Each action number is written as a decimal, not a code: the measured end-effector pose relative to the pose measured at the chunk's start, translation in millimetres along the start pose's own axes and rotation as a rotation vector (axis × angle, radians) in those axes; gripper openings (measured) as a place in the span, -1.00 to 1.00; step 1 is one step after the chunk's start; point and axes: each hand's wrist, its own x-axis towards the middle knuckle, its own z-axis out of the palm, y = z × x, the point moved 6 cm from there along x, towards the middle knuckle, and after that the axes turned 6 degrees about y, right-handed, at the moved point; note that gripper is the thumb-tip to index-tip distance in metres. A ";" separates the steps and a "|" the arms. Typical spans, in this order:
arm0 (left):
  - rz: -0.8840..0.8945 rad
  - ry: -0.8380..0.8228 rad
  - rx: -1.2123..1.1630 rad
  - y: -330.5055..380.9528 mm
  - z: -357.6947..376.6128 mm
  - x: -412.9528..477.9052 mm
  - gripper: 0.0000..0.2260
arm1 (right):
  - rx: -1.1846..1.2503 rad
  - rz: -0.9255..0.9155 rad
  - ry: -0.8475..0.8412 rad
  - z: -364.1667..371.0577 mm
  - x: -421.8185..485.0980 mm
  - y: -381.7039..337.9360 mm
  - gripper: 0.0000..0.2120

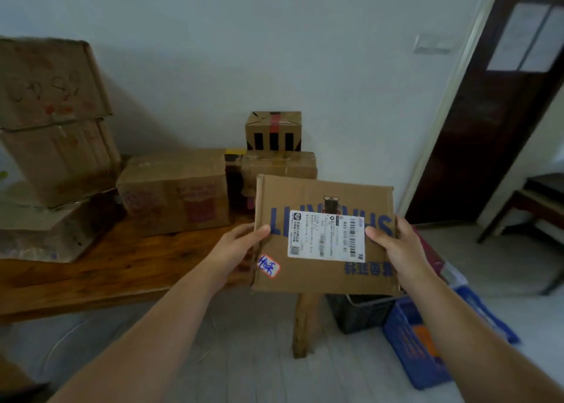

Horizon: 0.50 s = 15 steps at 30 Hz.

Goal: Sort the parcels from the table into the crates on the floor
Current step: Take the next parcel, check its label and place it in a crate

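I hold a flat brown cardboard parcel [308, 195] with blue lettering, a white shipping label and a small red-edged sticker, lifted above the right end of the wooden table [116, 271]. My left hand [239, 245] grips its left edge and my right hand [396, 244] grips its right edge, thumbs on top. Below the parcel, on the floor, stand a dark crate [357, 314] and a blue crate [409, 341]; the parcel hides part of both.
More cardboard boxes remain on the table: a tall stack at the left [52, 122], a mid-size box [174, 189], and two smaller ones against the wall [273, 131]. A table leg [305, 326] stands beside the dark crate. An open doorway [500, 113] lies to the right.
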 end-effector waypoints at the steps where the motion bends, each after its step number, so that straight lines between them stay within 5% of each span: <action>1: -0.007 -0.011 0.000 -1.0 19.9 -0.5 -0.79 | -0.005 0.002 0.007 -19.8 6.2 1.9 -0.75; 15: -0.065 -0.252 0.168 -23.6 245.0 47.5 -0.75 | -0.086 0.048 0.161 -207.3 85.5 50.5 -0.79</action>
